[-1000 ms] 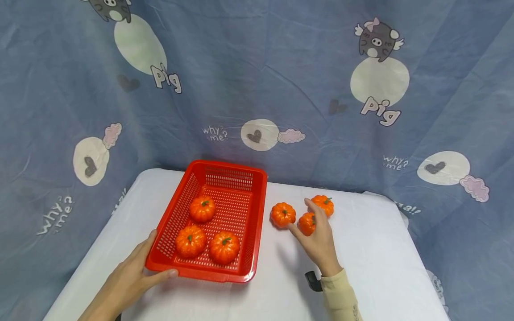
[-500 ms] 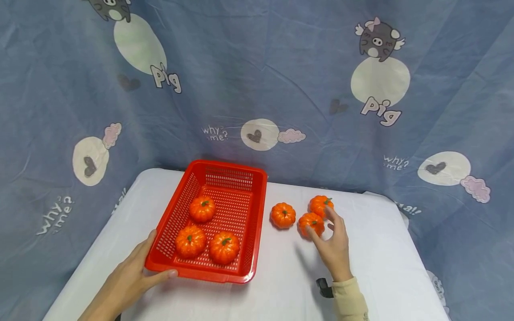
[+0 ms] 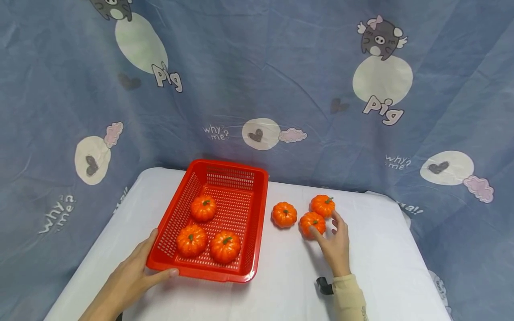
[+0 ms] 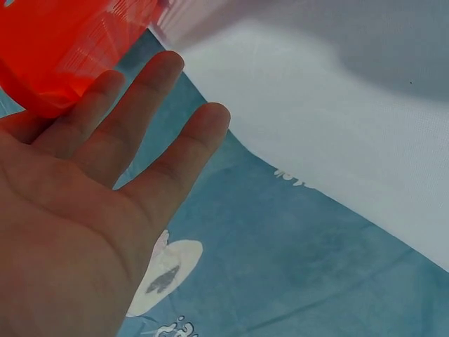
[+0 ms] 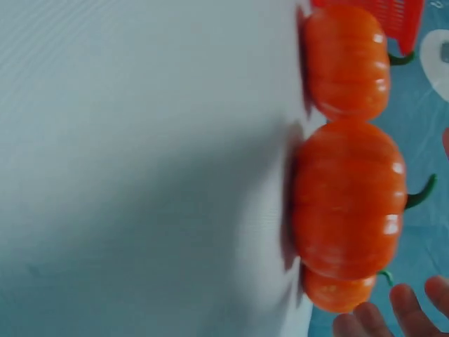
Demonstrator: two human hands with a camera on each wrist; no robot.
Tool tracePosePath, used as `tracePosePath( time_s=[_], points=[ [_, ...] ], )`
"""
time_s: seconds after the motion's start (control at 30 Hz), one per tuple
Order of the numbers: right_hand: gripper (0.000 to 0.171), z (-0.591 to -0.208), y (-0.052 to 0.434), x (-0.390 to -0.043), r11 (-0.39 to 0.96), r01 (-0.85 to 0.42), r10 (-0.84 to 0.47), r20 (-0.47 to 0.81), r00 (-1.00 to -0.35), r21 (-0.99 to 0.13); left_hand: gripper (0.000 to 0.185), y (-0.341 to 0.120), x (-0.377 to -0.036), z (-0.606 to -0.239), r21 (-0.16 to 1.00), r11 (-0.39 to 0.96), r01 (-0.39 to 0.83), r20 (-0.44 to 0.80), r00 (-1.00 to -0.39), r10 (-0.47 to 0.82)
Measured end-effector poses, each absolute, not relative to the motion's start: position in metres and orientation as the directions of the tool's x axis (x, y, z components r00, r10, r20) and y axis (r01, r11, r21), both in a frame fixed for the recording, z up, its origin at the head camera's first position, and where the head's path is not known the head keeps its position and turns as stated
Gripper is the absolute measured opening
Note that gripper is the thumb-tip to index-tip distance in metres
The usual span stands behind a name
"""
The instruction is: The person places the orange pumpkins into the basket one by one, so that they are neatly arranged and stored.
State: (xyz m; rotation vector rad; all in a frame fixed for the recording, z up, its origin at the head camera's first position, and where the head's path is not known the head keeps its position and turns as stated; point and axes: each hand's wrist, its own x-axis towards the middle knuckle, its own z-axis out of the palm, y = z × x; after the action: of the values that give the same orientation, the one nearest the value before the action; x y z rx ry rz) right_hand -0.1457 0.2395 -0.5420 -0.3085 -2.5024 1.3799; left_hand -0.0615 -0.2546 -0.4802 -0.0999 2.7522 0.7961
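My left hand (image 3: 126,278) holds the near left corner of a red plastic basket (image 3: 257,232), its thumb at the front rim and its fingers along the left side. Most of those fingers look straight and spread in the left wrist view. Three orange toy pumpkins (image 3: 225,246) with green stems lie inside. Right of the basket are three more. Over the nearest of these, a pumpkin (image 3: 309,221), my right hand (image 3: 336,247) reaches with thumb and fingers parted. In the right wrist view, several fingertips (image 5: 407,309) show apart from the closest pumpkin (image 5: 347,200).
One pumpkin (image 3: 284,215) lies between the basket and the right hand. Another pumpkin (image 3: 322,205) sits just behind the nearest one. A white-covered table (image 3: 385,267) bears everything, and a blue printed curtain (image 3: 305,80) hangs along its back edge.
My right hand has moved right and toward me, then lowered around the nearest pumpkin, which shows more fully now. The left hand and the basket stay in place.
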Motion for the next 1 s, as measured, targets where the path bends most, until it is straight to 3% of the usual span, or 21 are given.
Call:
tracePosePath(
  time_s=[0.3,1.0],
  points=[
    [0.106,-0.553,0.235,-0.150,0.542,0.135,0.249,0.006,-0.968,-0.829,0.137,-0.255,-0.061,-0.481,0.510,0.848,-0.144,-0.287,-0.958,0.009],
    [0.089,-0.555,0.225,-0.156,0.624,0.148,0.273,0.037,-0.961,-0.768,0.139,-0.254,-0.060,-0.480,0.512,0.843,-0.163,-0.294,-0.956,-0.006]
  ],
)
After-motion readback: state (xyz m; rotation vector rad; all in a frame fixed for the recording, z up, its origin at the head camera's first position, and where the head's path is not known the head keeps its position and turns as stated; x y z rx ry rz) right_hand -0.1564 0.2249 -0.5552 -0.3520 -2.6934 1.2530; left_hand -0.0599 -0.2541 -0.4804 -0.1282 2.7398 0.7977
